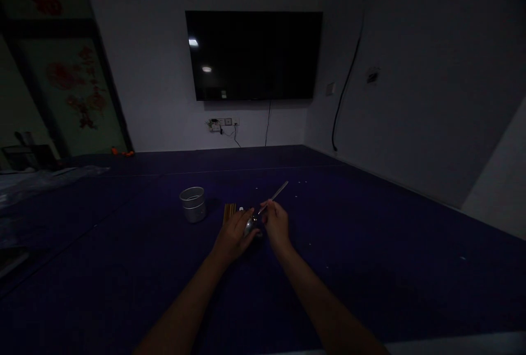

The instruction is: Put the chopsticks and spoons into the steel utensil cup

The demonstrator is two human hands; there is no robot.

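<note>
Under my left hand (pixel 233 234) is a small shiny rounded object (pixel 249 225), glass or metal, too dark to tell; my fingers and thumb close around its sides. My right hand (pixel 276 224) pinches a slim silvery tool that looks like tweezers (pixel 280 189). Its narrow tip points down and left toward the top of the shiny object; whether they touch I cannot make out. A row of thin brown sticks (pixel 229 211) lies just beyond my left hand, partly covered by it. Beside them is a small white piece (pixel 241 209).
A silvery metal cup (pixel 193 211) stands upright to the left on the dark blue surface (pixel 135 267). Small white bits (pixel 296 196) are scattered beyond my right hand. Clear plastic sheeting (pixel 49 179) lies far left. A television (pixel 255 56) hangs on the wall ahead.
</note>
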